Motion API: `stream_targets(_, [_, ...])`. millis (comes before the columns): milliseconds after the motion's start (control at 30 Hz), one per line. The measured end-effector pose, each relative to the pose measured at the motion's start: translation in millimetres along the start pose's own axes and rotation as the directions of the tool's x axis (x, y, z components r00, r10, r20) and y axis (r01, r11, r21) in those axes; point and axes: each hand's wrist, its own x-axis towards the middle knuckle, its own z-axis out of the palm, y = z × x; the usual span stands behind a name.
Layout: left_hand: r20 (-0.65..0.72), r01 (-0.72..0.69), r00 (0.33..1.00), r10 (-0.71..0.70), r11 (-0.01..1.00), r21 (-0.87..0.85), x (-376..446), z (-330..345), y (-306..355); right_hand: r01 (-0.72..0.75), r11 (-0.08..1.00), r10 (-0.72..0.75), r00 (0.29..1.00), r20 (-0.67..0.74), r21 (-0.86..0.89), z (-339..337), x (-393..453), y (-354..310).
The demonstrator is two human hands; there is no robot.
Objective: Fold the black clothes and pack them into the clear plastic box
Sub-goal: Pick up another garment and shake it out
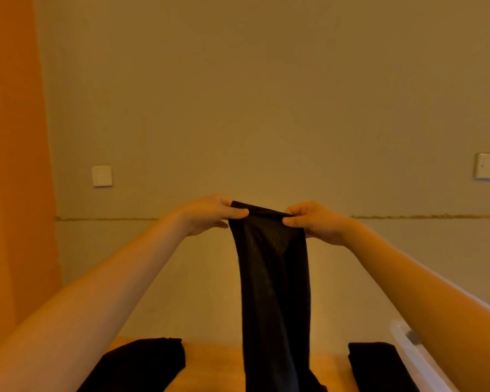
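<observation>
So, head view: left hand (pixel 210 215) and right hand (pixel 313 222) each pinch a top corner of a thin, slightly sheer black garment (pixel 272 278), held up, hanging long and narrow over the wooden table (pixel 218 360). Folded black piles sit left (pixel 142 363) and right (pixel 379 363). Clear box (pixel 408 349) at right edge, mostly hidden behind the right forearm; contents unreadable.

Head view, forward toward nearby wall (pixel 266 94)
</observation>
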Motion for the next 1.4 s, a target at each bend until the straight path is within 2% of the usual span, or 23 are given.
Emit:
stream_targets(67, [-0.052,-0.076,0.996,0.066,0.971,-0.227,2.6,9.1,-5.7,-0.017,0.999,0.015,0.999,0.046,0.037,0.5,-3.7,0.3])
stream_targets(100, [-0.055,-0.092,0.995,0.08,0.957,-0.274,4.7,16.8,-5.9,-0.021,0.999,0.018,0.998,0.06,0.05,4.0,-3.0,-0.8])
stream_targets(167, [-0.048,-0.097,0.995,0.087,0.962,-0.254,10.2,35.3,-3.6,-0.024,0.997,0.021,0.998,0.052,0.069,13.6,1.3,-5.8])
stream_targets(233, [-0.078,-0.118,0.992,0.101,0.96,-0.254,11.2,52.3,0.1,0.015,0.997,-0.014,1.0,-0.014,0.073,20.7,5.1,-10.8])
stream_targets(300, [-0.114,-0.139,0.988,0.105,0.923,-0.358,12.7,61.1,-5.3,0.043,0.994,-0.03,0.992,-0.121,0.105,17.4,4.5,-12.4])
stream_targets(367, [-0.032,-0.101,0.995,0.096,0.898,-0.429,9.8,65.3,-15.8,0.059,0.987,-0.029,0.98,-0.195,0.15,8.0,1.2,-10.1])
stream_targets(467, [0.143,0.014,0.989,0.036,0.941,-0.338,5.8,69.9,-34.6,0.048,0.982,0.002,0.963,-0.269,0.182,-4.7,-4.5,-3.5])
stream_targets(600, [0.117,0.009,0.992,0.045,0.905,-0.426,2.8,68.9,-52.7,0.066,0.956,0.069,0.895,-0.44,0.285,-21.7,-4.8,8.0])
stream_targets(700, [0.112,0.025,0.993,0.021,0.919,-0.394,-3.3,65.9,-60.7,0.074,0.952,0.134,0.774,-0.619,0.298,-41.7,-4.3,13.7])
stream_targets(767, [0.063,0.026,0.998,-0.002,0.921,-0.388,-8.5,65.0,-63.8,0.043,0.971,0.136,0.708,-0.693,0.234,-55.9,-6.1,16.9])
stream_targets(833, [0.039,0.026,0.999,-0.01,0.9,-0.435,-13.9,58.6,-66.0,0.028,0.985,0.103,0.7,-0.707,0.171,-63.8,-7.9,18.0])
stream_targets(867, [0.077,0.03,0.997,0.004,0.898,-0.439,-17.8,53.8,-64.0,0.027,0.987,0.093,0.703,-0.705,0.157,-65.3,-8.0,17.6])
stream_targets(967, [0.24,0.073,0.971,-0.017,0.971,-0.227,-28.5,36.4,-54.0,0.015,0.99,0.094,0.678,-0.729,0.142,-70.4,-7.9,15.6])
stream_targets(1033, [0.186,0.107,0.978,-0.091,0.991,-0.078,-28.8,19.2,-51.6,0.022,0.989,0.098,0.646,-0.757,0.147,-77.0,-11.1,14.2])
stream_targets(1167, [0.006,0.112,0.994,-0.112,0.993,0.035,-29.3,-25.1,-46.4,0.043,0.992,0.069,0.597,-0.799,0.117,-96.2,-17.1,7.8])
stream_targets(1233, [-0.114,0.087,0.991,-0.072,0.987,0.134,-26.2,-47.7,-32.5,0.048,0.995,0.04,0.586,-0.809,0.085,-111.0,-13.9,-3.6])
stream_targets(1333, [-0.296,-0.011,0.953,0.059,0.987,0.159,-20.1,-72.3,8.0,0.073,0.997,-0.01,0.57,-0.822,0.038,-130.2,-7.4,-31.5])
stream_targets(1400, [-0.341,-0.055,0.933,0.113,0.983,0.175,-17.7,-82.7,33.0,0.098,0.995,-0.043,0.566,-0.824,0.016,-137.2,-4.5,-47.8])
